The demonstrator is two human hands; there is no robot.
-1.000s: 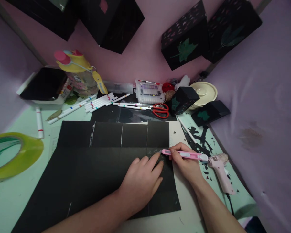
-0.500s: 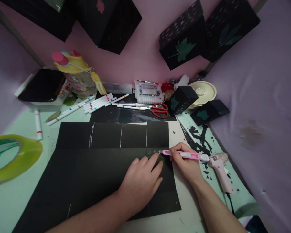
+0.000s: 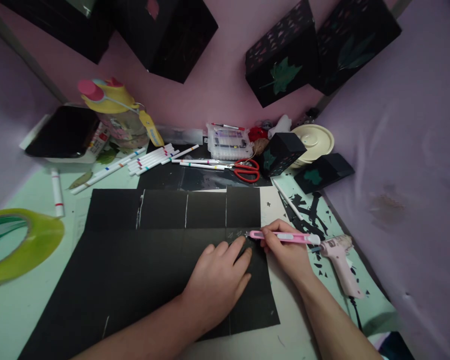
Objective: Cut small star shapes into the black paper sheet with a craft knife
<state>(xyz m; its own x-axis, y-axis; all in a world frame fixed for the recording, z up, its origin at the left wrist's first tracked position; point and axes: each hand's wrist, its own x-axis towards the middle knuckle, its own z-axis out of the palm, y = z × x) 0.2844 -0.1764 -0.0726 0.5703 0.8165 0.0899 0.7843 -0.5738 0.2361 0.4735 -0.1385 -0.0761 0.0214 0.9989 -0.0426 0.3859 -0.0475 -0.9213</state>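
A large sheet of black card (image 3: 142,270) with white pencil lines and fold flaps along its far edge lies in front of me, partly over a pale board (image 3: 290,305). My left hand (image 3: 219,275) rests flat on the card, fingers a little apart, its index fingertip beside a row of small drawn stars. My right hand (image 3: 288,250) grips a pink craft knife (image 3: 277,237) like a pen. The knife lies almost level, its tip at the star nearest the right edge of the card. The blade itself is too small to make out.
Behind the card lie red-handled scissors (image 3: 246,170), white markers (image 3: 152,159) and a clear bead box (image 3: 228,142). To the right are black paper scraps (image 3: 315,217) and a pink glue gun (image 3: 341,265). Yellow-green tape (image 3: 48,250) lies left. Black paper boxes (image 3: 281,60) hang overhead.
The knife and my right hand have shifted very slightly at the same star. My left hand stays in place on the card.
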